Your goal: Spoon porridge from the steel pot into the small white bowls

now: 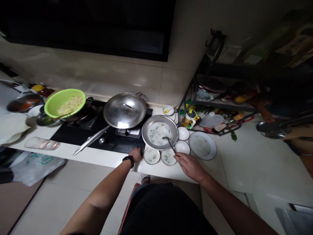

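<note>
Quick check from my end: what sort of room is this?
Most likely a small home kitchen: a black gas hob carrying a lidded steel wok, a steel dish of pale soup, and a wire rack of condiments.

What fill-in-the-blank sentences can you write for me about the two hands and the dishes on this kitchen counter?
1. The ____ hand holds a metal ladle, and the other hand wears a black watch.
2. The plastic basin holding pale food is ____ in colour.
3. ____ small dishes of soup stand near the counter edge, in front of the steel dish.

Missing words: right; green; two.
</note>
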A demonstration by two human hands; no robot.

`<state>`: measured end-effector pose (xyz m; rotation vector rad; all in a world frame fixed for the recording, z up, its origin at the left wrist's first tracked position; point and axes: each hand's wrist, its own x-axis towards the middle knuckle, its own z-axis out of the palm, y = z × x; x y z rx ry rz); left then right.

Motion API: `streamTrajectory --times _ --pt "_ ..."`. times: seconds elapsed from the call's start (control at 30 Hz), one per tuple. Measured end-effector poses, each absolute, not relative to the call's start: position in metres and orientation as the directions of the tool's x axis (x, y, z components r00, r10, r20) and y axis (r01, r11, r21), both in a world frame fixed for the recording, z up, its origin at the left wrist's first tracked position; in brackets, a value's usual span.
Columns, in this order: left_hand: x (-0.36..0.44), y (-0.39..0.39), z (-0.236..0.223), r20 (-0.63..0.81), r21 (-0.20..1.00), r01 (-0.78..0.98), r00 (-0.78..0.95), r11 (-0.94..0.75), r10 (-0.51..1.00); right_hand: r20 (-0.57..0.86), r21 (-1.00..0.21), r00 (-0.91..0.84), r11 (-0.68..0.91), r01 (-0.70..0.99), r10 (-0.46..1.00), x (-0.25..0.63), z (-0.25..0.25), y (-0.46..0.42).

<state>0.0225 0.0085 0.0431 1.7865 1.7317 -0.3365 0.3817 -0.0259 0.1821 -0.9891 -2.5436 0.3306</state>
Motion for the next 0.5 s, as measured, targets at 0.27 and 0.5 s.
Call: streamTrajectory --times 0.27,0.5 --pt "0.021 0.009 0.041 -0.586 0.256 0.966 0.115 0.048 0.802 0.391 -0.521 -0.415 0.57 0.636 0.821 0.411 0.207 -0.08" --pt "0.023 0.01 0.044 -0.594 0.234 0.971 0.101 0.051 0.798 0.132 -0.768 -0.266 0.268 0.582 0.955 0.408 0.169 -0.097"
